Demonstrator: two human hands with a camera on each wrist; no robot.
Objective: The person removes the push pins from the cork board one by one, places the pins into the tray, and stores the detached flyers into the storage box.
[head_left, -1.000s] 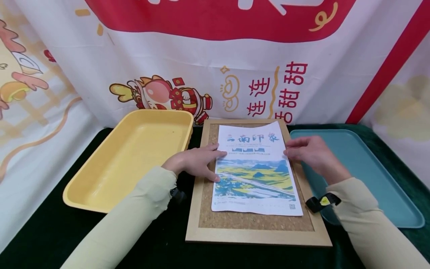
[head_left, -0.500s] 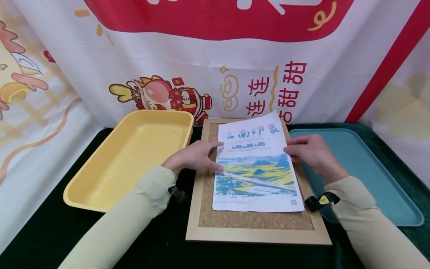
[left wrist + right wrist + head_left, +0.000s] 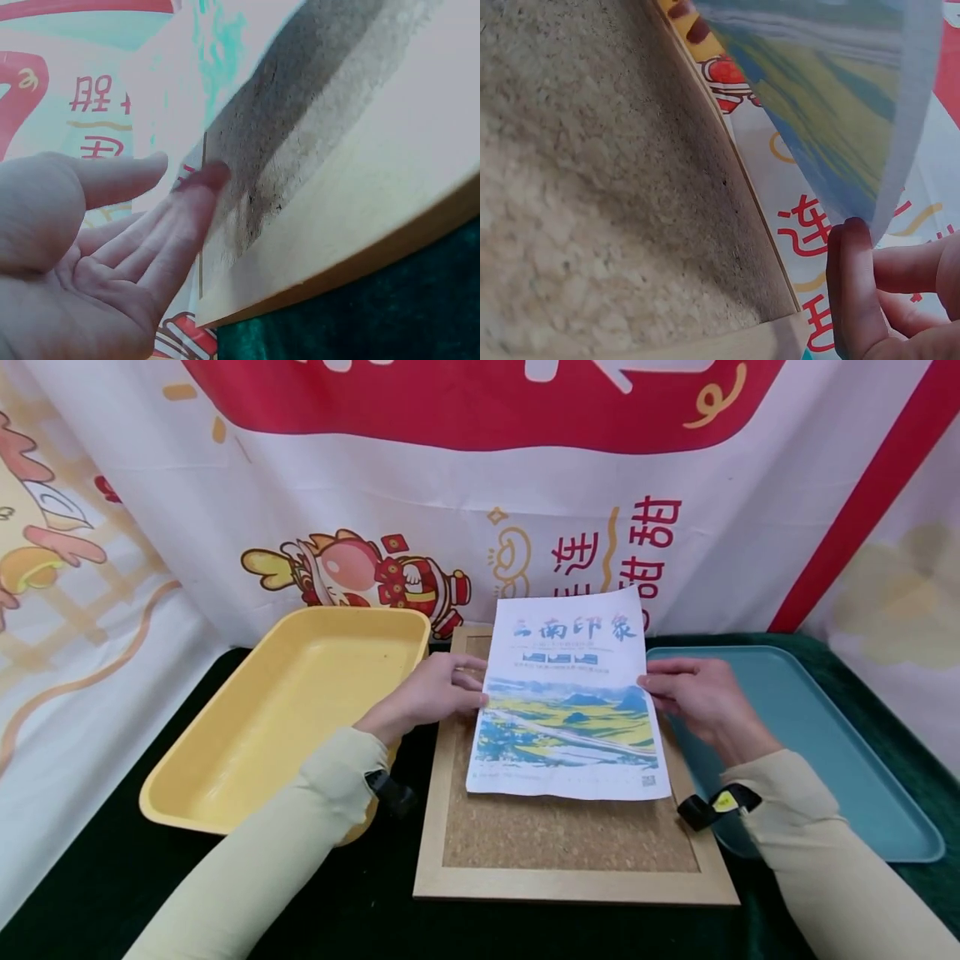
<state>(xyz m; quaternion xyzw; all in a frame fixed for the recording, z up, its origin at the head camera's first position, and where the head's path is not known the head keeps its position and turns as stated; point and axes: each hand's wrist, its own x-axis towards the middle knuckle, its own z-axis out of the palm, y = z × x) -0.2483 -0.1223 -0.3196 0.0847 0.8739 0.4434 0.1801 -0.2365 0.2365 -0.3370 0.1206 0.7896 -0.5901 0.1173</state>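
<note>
A printed paper sheet (image 3: 566, 727) with blue lettering and a yellow-and-blue landscape is tilted above a wood-framed cork board (image 3: 570, 843). My right hand (image 3: 708, 702) pinches its right edge; in the right wrist view the sheet (image 3: 840, 112) rises from the fingertips (image 3: 855, 232). At the left edge is my left hand (image 3: 435, 693), its thumb by the front of the paper and fingers partly hidden behind it. The left wrist view has these fingers (image 3: 172, 255) fairly straight and apart from the thumb, above the cork (image 3: 292, 142).
A yellow tray (image 3: 217, 789) stands to the left of the board, and a blue-green tray (image 3: 877, 760) lies to its right, partly behind the right arm. Dark green cloth (image 3: 360, 893) covers the table. A printed white curtain (image 3: 420, 485) hangs close behind.
The sheet has come up off the cork board, its top edge now overlapping the curtain. The left hand has moved up along the left edge; the right hand keeps its pinch.
</note>
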